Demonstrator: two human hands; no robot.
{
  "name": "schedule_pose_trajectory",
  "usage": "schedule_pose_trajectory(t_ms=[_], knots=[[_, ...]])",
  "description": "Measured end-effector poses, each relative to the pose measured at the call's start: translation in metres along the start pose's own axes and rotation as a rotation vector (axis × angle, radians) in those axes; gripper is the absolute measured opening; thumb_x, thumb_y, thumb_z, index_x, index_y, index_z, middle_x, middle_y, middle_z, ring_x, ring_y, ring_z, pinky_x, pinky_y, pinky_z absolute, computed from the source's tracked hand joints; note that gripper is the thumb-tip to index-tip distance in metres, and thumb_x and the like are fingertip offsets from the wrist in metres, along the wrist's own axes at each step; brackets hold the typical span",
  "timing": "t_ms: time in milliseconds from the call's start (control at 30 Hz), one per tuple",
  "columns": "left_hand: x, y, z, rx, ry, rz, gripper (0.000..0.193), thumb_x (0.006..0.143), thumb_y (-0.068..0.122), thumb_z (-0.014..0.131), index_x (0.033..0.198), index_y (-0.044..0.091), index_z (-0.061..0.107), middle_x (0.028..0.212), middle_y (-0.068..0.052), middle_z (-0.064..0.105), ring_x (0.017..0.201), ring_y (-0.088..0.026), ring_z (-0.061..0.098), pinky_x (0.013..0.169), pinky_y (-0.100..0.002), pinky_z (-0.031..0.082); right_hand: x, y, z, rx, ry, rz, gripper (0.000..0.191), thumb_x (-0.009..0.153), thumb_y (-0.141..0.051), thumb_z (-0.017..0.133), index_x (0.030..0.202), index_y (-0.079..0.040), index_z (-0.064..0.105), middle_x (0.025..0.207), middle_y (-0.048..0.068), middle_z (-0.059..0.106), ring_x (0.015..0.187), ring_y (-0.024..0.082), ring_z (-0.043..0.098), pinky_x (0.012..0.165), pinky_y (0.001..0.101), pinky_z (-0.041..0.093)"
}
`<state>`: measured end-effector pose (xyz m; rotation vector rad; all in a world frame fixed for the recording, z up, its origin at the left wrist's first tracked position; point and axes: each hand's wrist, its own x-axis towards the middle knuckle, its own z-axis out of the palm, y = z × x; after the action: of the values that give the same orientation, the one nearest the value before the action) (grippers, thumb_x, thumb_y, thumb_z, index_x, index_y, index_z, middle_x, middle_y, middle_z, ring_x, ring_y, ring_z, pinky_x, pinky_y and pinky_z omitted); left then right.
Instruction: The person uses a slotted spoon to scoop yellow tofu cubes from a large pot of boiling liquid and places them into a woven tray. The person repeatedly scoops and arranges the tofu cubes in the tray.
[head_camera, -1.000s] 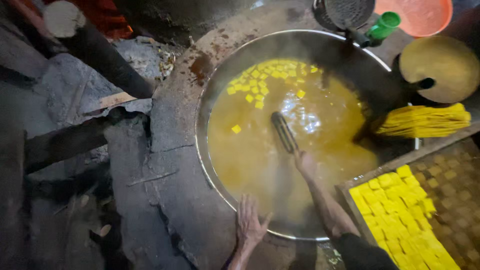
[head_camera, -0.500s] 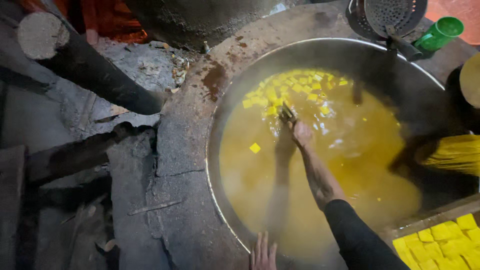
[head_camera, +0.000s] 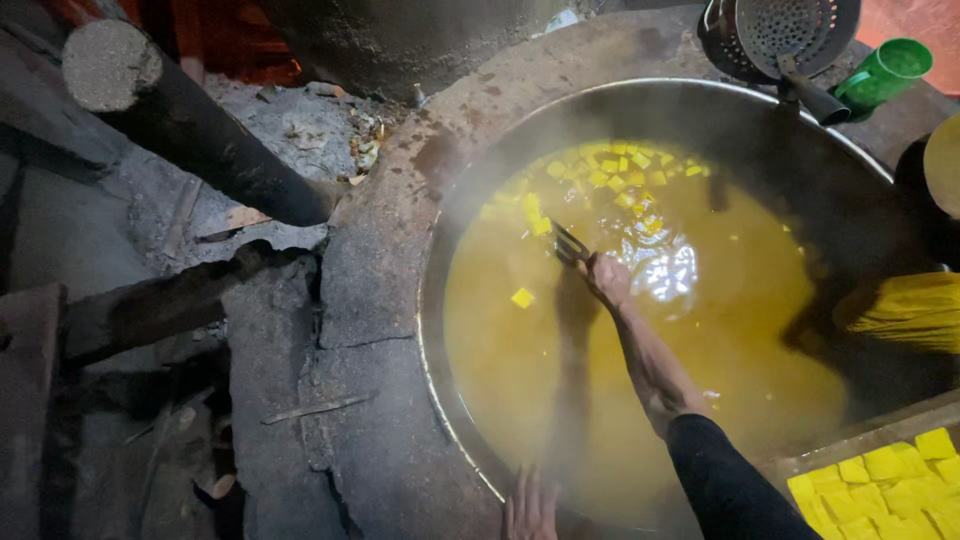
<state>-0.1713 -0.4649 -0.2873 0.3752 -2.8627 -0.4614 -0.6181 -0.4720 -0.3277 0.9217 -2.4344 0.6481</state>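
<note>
My right hand (head_camera: 607, 279) reaches out over a huge steaming wok (head_camera: 440, 330) full of yellow liquid. It grips a dark metal utensil (head_camera: 568, 243) whose end meets a cluster of floating yellow cubes (head_camera: 600, 175) on the far side. One yellow cube (head_camera: 522, 297) floats apart to the left. My left hand (head_camera: 530, 505) rests flat on the wok's near rim, fingers spread, partly cut off by the frame's bottom edge.
The wok sits in a cracked grey stone stove (head_camera: 370, 270). Thick logs (head_camera: 190, 130) lie at the left. A perforated ladle (head_camera: 790, 30) and green cup (head_camera: 885, 70) stand at the back right. A tray of yellow cubes (head_camera: 890, 480) sits near right.
My right hand has pushed the utensil farther out and left toward the floating cubes. The view has shifted, so the tray and left hand sit lower in the frame.
</note>
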Motion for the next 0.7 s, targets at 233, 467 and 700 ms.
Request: schedule_pose_trajectory(t_ms=[233,467,700], knots=[[-0.006,0.006,0.005,-0.044,-0.069,-0.126,0.035,0.095,0.022,0.053,0.126,0.021,0.07,0.151,-0.013,0.05,0.145,-0.037,0.039,0.107,-0.06,0.037,0.007,-0.031,0.015,0.297,-0.424,0.49,0.046,0.096,-0.049,0.072,0.086,-0.004,0.075,0.073,0.016,0.069,0.067,0.031,0.065,0.059,0.0422,0.047],[-0.006,0.017,-0.02,-0.239,-0.456,-0.313,0.073,0.084,0.051,0.071,0.144,0.014,0.052,0.16,-0.022,0.034,0.148,-0.039,0.025,0.116,-0.06,0.024,-0.057,-0.054,-0.017,0.886,-0.287,1.062,0.055,0.094,-0.053,0.069,0.091,0.002,0.073,0.065,0.006,0.066,0.054,0.013,0.06,0.05,0.0311,0.046],[-0.001,0.039,-0.041,-0.233,-0.324,-0.324,0.078,0.076,0.062,0.077,0.133,0.011,0.063,0.158,-0.023,0.039,0.144,-0.041,0.03,0.114,-0.06,0.024,-0.108,-0.001,-0.104,0.476,-0.225,1.039,0.053,0.094,-0.053,0.07,0.086,-0.001,0.077,0.069,0.01,0.068,0.059,0.021,0.059,0.055,0.0394,0.045]])
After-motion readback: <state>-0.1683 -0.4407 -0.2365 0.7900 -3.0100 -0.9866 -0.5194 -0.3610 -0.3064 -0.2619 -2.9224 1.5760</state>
